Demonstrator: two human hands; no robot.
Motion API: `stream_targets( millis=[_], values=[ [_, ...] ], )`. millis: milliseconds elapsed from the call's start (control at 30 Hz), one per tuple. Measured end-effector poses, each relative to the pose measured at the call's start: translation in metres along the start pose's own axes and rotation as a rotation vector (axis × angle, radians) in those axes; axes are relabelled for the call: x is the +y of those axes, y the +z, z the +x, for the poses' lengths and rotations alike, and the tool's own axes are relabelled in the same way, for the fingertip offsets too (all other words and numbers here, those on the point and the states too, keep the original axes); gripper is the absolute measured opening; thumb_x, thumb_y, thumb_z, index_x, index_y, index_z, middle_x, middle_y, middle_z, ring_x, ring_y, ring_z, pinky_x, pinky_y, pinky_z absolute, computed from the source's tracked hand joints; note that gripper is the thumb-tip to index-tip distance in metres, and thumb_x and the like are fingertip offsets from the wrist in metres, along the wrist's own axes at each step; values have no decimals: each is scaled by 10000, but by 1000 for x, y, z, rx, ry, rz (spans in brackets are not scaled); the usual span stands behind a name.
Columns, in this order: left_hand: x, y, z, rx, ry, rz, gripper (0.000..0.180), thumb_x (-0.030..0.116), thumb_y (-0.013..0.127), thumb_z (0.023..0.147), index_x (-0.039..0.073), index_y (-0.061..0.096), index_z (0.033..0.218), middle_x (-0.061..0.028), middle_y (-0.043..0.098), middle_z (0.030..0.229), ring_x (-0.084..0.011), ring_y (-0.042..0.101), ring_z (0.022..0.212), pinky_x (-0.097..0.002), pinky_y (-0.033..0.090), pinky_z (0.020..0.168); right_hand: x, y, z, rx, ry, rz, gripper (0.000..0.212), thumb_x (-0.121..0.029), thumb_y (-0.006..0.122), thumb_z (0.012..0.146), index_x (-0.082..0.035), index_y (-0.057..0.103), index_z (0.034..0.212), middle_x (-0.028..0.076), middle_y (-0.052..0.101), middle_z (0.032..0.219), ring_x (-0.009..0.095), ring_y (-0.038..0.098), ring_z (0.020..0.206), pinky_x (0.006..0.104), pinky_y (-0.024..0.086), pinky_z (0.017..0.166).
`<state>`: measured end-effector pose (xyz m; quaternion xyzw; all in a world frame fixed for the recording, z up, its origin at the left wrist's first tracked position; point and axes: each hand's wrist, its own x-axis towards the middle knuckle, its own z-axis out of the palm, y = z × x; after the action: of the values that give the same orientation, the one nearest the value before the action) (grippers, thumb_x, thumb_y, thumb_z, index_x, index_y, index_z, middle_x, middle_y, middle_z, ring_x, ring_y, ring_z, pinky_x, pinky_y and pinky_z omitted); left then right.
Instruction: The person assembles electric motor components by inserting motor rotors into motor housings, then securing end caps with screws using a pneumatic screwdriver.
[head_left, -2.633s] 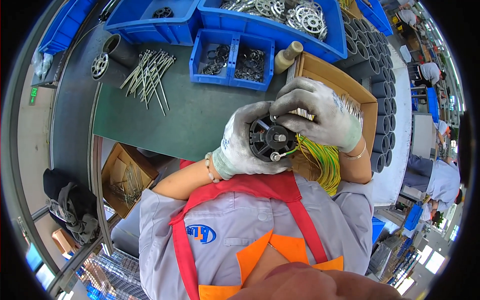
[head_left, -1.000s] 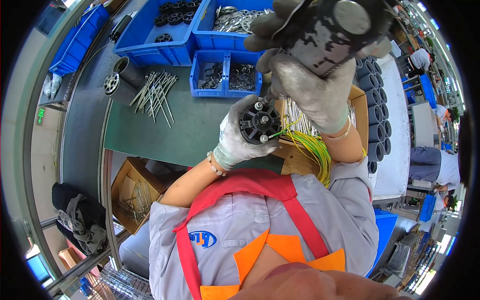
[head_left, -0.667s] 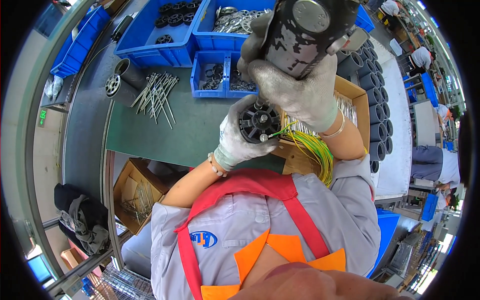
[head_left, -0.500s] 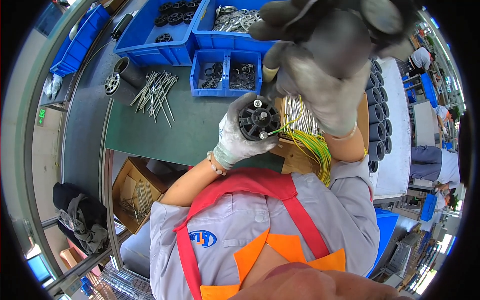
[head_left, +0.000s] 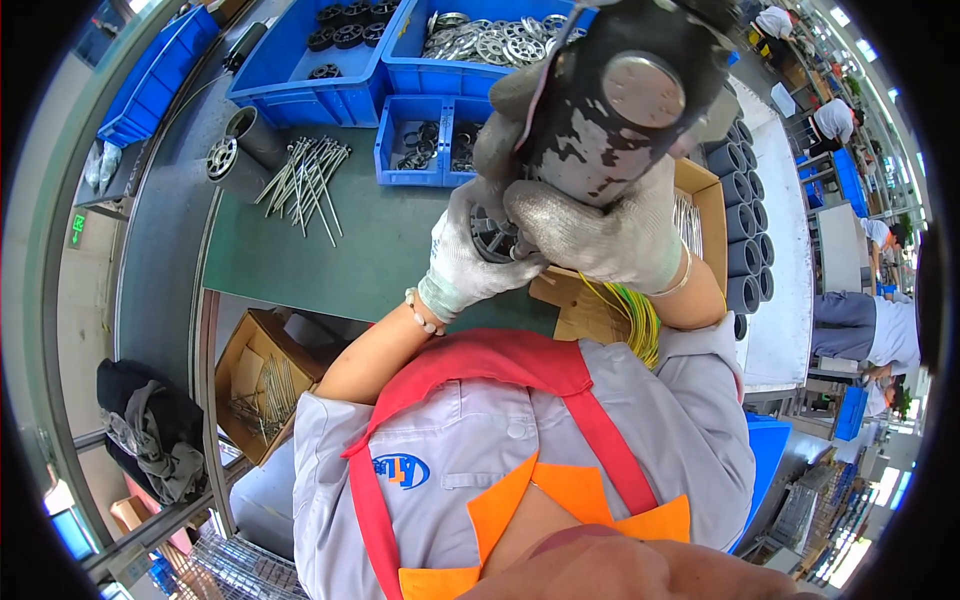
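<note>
My left hand (head_left: 462, 262), in a white glove with grey fingertips, is closed round a black round motor part (head_left: 492, 240) with spoked openings in its end. My right hand (head_left: 620, 235), also gloved, is wrapped round a big black power tool (head_left: 590, 140) with worn paint and a round silver patch. The tool is close to the camera, and its tip is hidden. My right fingers lie right over the motor part and cover much of it. Yellow-green wires (head_left: 640, 325) hang below my right wrist, beside an open carton (head_left: 703, 180) of metal rods.
Blue bins hold black wheels (head_left: 348, 36), silver discs (head_left: 497, 46) and small dark rings (head_left: 420, 140). Loose long bolts (head_left: 305, 180) lie on the green mat (head_left: 290, 260), near grey tubes (head_left: 240, 170). More grey tubes (head_left: 742, 220) are stacked at the right. A carton (head_left: 262, 390) stands below left.
My right hand has brought the power tool down and left, over the motor part. The part's end, open to view before, is now mostly covered. My left hand keeps its hold.
</note>
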<state>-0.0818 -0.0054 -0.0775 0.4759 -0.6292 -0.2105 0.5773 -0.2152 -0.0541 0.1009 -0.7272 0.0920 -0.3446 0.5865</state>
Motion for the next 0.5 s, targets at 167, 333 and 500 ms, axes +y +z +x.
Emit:
stream_targets(
  millis=[167,333,500],
  values=[
    [20,-6,6,8,-109,-71,909,258,928,574,-21,447,1294,-154,651,1104,-206,664,975,-358,545,870,-15,4,15,198,-126,-60,484,82,579,812,13,502,1284,160,638,1169,209,682,849,308,564,706],
    [14,1,37,44,-82,-18,681,158,782,675,3,483,1267,-131,668,1086,-214,669,993,-340,527,903,35,-69,55,18,-717,296,708,-25,765,790,-6,377,1382,89,634,1115,149,637,934,251,533,760],
    [-28,-9,89,55,-420,-316,641,287,819,743,-57,518,1192,-85,660,1063,-135,618,930,-269,506,856,73,-57,-5,459,-345,-757,639,-170,725,820,5,438,1363,214,589,1223,317,594,1152,366,466,970]
  ],
)
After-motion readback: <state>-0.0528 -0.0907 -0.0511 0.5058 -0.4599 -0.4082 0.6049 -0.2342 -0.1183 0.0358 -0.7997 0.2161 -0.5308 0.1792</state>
